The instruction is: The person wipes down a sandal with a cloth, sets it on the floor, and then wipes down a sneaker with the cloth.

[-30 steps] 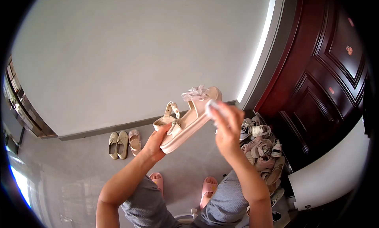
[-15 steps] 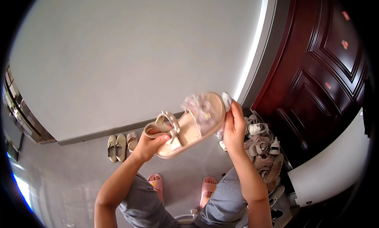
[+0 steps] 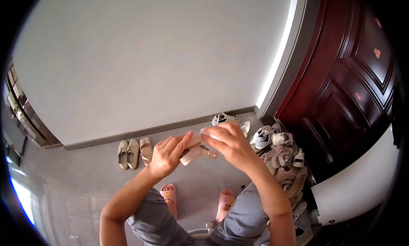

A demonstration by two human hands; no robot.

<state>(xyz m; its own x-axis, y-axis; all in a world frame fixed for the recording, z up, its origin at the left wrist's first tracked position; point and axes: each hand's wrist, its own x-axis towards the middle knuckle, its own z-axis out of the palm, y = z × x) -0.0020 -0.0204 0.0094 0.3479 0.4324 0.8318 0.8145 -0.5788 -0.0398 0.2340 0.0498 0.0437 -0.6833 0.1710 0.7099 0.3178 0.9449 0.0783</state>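
Observation:
A beige-pink sandal (image 3: 192,154) hangs between my hands, turned so that its heel end and strap point down toward me; most of it is hidden. My left hand (image 3: 165,157) is wrapped round its left side, with the index finger stretched along it. At the sandal's upper right edge, my right hand (image 3: 230,144) pinches a small white wad (image 3: 205,134), which touches the sandal or lies very close to it.
Beige flats (image 3: 128,154) and a pink shoe (image 3: 145,151) stand by the wall at left. Many shoes (image 3: 282,158) are piled beside the dark red door (image 3: 336,92). White sneakers (image 3: 225,119) lie at the skirting. Pink slippers (image 3: 169,193) are on the feet below.
The sandal has been turned over from its sole-down, spread-out view, and drawn left. My right hand has moved left with the white wad, and sneakers by the wall have come into view.

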